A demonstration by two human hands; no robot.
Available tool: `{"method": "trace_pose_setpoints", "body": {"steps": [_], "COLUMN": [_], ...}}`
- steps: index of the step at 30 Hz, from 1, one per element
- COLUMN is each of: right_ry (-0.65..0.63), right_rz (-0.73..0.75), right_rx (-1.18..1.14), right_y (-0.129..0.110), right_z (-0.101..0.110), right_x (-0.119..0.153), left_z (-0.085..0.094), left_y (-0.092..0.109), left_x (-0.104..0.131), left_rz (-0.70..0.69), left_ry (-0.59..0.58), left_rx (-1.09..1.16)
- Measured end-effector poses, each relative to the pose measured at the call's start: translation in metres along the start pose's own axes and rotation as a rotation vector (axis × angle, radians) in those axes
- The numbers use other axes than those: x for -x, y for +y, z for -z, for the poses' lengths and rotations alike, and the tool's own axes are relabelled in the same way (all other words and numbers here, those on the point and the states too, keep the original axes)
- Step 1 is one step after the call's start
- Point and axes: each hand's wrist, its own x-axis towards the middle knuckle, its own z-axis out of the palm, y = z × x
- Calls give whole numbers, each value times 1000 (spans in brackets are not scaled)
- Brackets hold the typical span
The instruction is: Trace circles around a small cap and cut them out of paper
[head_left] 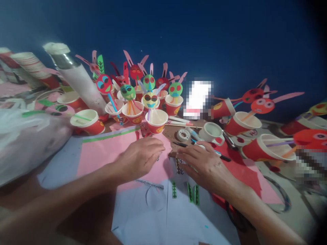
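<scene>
My left hand (143,157) is over the pink paper (102,153), its fingers curled together; whatever they may hold is hidden. My right hand (201,161) has its fingers spread and touches a small patterned strip (179,166) beside the pink paper's right edge. Below the hands, green strips with black marks (174,190) lie on a white sheet (143,221). A thin dark patterned strip (150,184) lies near the lower edge of the pink paper. Under my right forearm is red paper (237,166).
Red and white paper cups (156,121) with paper faces stand behind the hands. A tape roll (183,135), a white cup (211,132) and pens lie beyond my right hand. At the left are a plastic bag (30,143) and a leaning bottle (76,78).
</scene>
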Motion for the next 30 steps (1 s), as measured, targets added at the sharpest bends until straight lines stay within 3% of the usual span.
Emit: {"method": "trace_pose_setpoints", "body": {"steps": [5, 11, 15, 22, 26, 30], "right_ry": [-32, -100, -81, -7, -12, -34], "right_rz": [78, 73, 40, -20, -30, -22], "right_rx": [-3, -5, -33, 0, 25, 6], "right_y": [-17, -25, -24, -16, -11, -11], "right_z": [-20, -40, -36, -20, -17, -19], "right_x": [-29, -25, -24, -46, -55, -57], "left_z": [2, -8, -8, -4, -2, -3], "left_y": [-12, -23, -39, -47, -53, -64], "left_x": [28, 53, 59, 67, 68, 69], "left_rz": [81, 158, 206, 331, 308, 389], "left_ry": [-33, 39, 153, 155, 204, 210], "left_rx": [-30, -11, 16, 117, -11, -161]}}
